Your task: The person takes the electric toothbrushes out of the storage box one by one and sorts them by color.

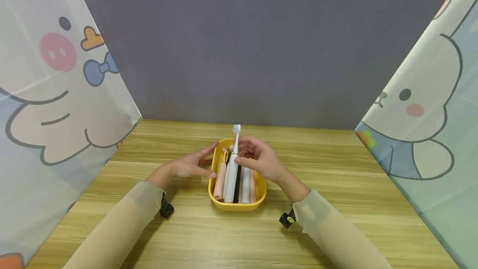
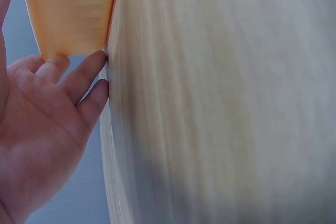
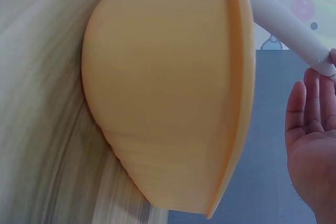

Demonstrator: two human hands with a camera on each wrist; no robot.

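A white electric toothbrush leans upward out of a yellow basket, its bristle head above the far rim. Near the top of its handle, my right hand pinches it between thumb and fingers. In the right wrist view, the white handle slants down to those fingertips. My left hand is spread along the basket's left side, thumb by the rim. The left wrist view has its extended fingertips against the outer wall. Beside the white toothbrush lie a pink electric toothbrush and several white, black and pink handles.
The basket stands on a wood-grain table. A grey panel rises behind, and cartoon-printed sheets flank the table left and right. Small black devices are strapped at both wrists.
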